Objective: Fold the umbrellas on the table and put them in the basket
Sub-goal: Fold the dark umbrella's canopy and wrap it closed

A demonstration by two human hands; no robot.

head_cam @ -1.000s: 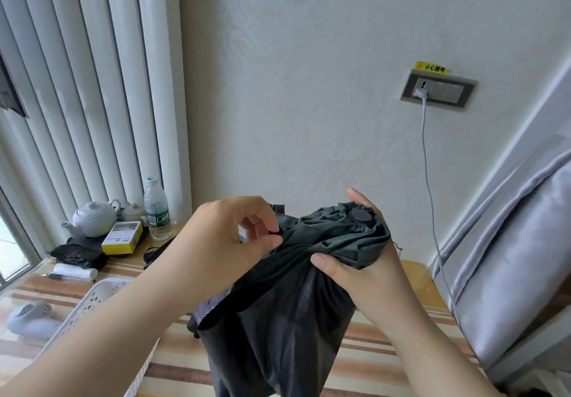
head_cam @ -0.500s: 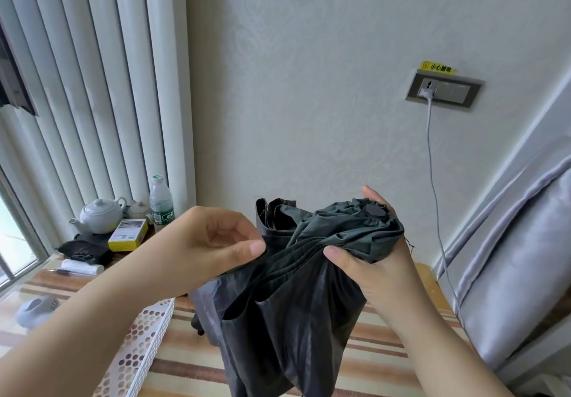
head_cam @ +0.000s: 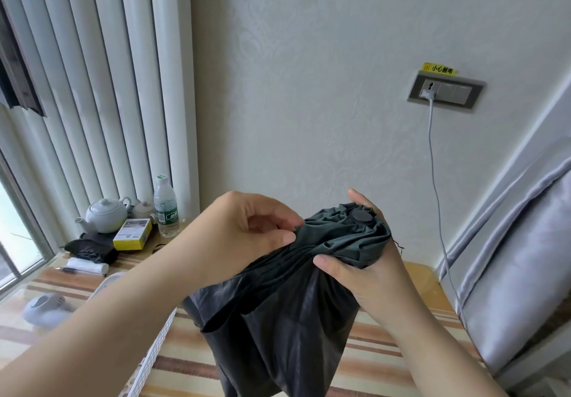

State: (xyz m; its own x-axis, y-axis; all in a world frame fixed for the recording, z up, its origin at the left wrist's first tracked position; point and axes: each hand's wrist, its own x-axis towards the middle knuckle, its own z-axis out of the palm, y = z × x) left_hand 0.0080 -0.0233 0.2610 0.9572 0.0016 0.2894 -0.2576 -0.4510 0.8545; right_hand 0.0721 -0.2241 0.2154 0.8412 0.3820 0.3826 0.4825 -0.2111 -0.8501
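A dark grey-green umbrella [head_cam: 287, 310] is held up over the striped table [head_cam: 386, 353], its loose canopy hanging down. My right hand [head_cam: 364, 273] grips its top end, just below the round black cap [head_cam: 362, 216]. My left hand [head_cam: 247, 236] pinches a fold of the canopy fabric close to that cap. A white perforated basket [head_cam: 154, 350] stands on the table at the lower left, mostly hidden behind my left forearm. The umbrella's handle is out of sight.
At the table's far left stand a white teapot [head_cam: 105, 214], a water bottle [head_cam: 166, 208], a yellow box [head_cam: 133, 234], a black bundle [head_cam: 92, 250] and a white device [head_cam: 46, 308]. A charging cable [head_cam: 438, 199] hangs from the wall socket. Grey bedding [head_cam: 519, 273] lies right.
My left hand has moved right along the canopy and now pinches the fabric close to the cap, gathering the folds tighter. The view shifted slightly.
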